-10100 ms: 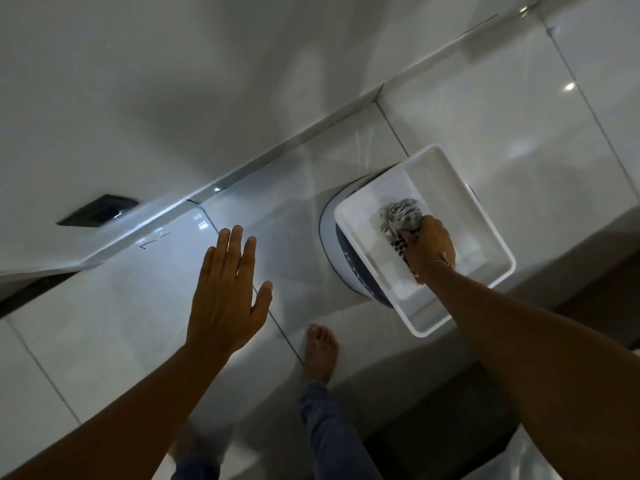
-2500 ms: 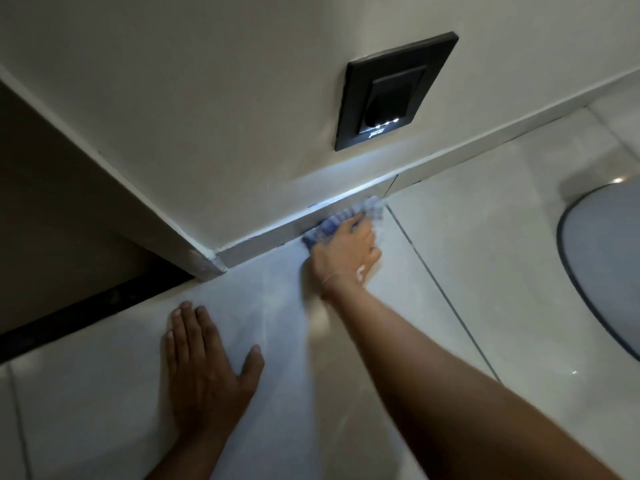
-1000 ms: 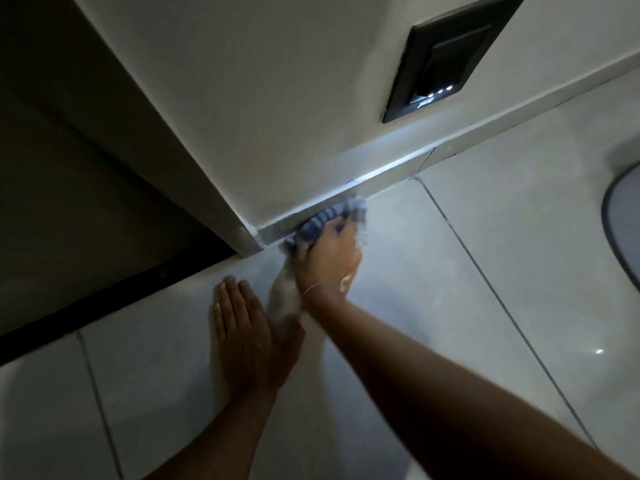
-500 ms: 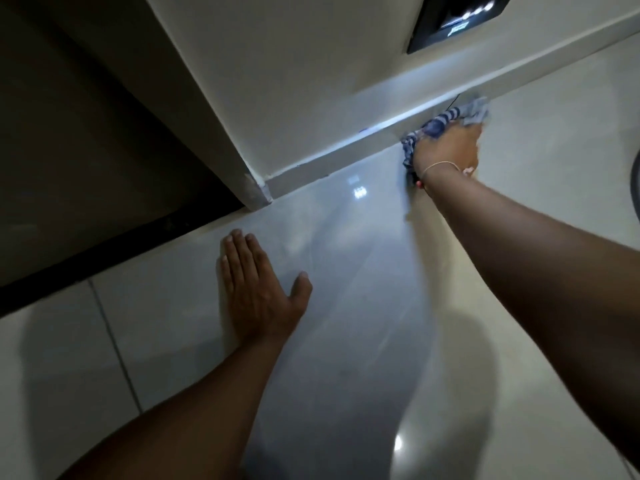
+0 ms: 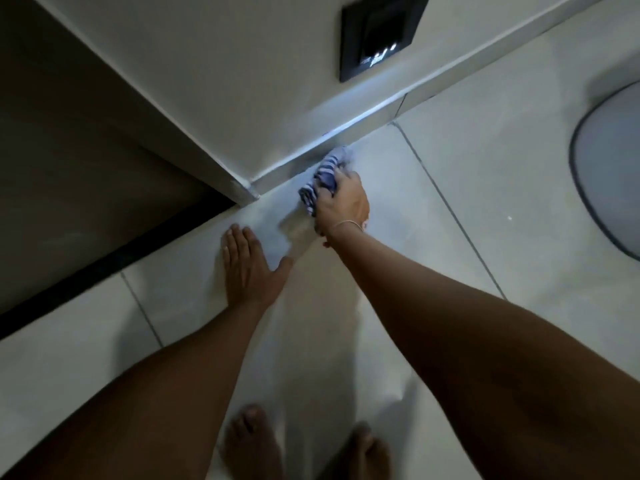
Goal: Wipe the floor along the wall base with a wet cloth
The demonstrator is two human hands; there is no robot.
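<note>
My right hand [image 5: 343,202] grips a bunched blue-and-white striped cloth [image 5: 322,178] and presses it on the pale tiled floor [image 5: 467,209], right against the wall base [image 5: 346,133], close to the wall's corner [image 5: 247,192]. My left hand [image 5: 247,268] lies flat on the floor with fingers spread, just left of and nearer than the cloth, holding nothing.
A black wall socket plate [image 5: 379,32] with small lights sits above the skirting. A dark doorway with a black threshold [image 5: 104,258] opens to the left of the corner. A grey round mat [image 5: 613,168] lies at the right edge. My bare feet [image 5: 252,445] show at the bottom.
My right hand has slid the cloth back left along the wall base toward the corner. My left hand has stayed flat on the floor.
</note>
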